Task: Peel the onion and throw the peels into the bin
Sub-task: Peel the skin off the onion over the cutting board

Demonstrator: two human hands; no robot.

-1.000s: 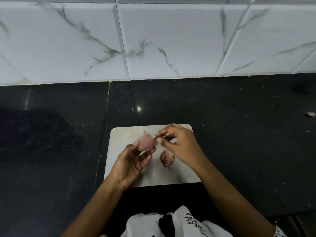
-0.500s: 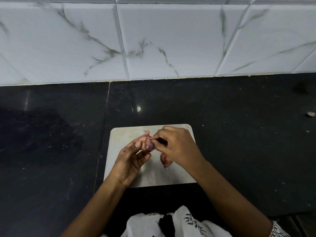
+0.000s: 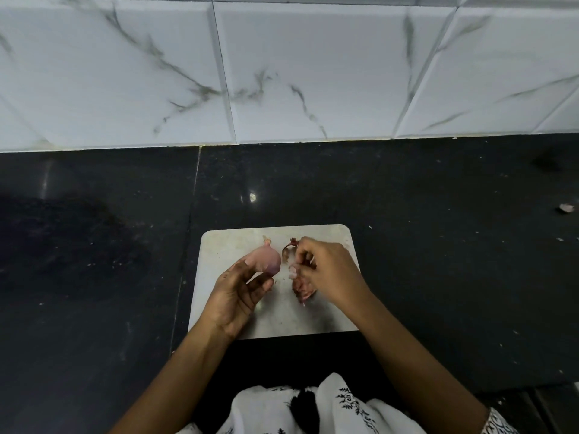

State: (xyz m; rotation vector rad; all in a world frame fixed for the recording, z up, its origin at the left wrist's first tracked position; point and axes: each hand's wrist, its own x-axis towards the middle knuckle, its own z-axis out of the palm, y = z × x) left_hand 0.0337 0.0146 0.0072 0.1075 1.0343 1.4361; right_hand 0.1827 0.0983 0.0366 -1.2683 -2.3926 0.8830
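A small pink onion (image 3: 268,260), mostly bare of skin, is held at the fingertips of my left hand (image 3: 238,296) above the pale cutting board (image 3: 219,255). My right hand (image 3: 329,272) is just right of it, fingers curled, pinching a reddish strip of peel (image 3: 289,250) that hangs off its fingertips. A heap of loose peels (image 3: 301,291) lies on the board under my right hand. No bin is in view.
The board lies on a black stone counter (image 3: 438,245) that meets a white marbled tile wall (image 3: 313,73) at the back. A small scrap (image 3: 566,208) lies at the far right of the counter. My white patterned clothing (image 3: 344,408) shows at the bottom.
My right hand was pressed against the onion half a second ago; it has pulled away to the right with a strip of peel. The onion now shows more bare pink surface.
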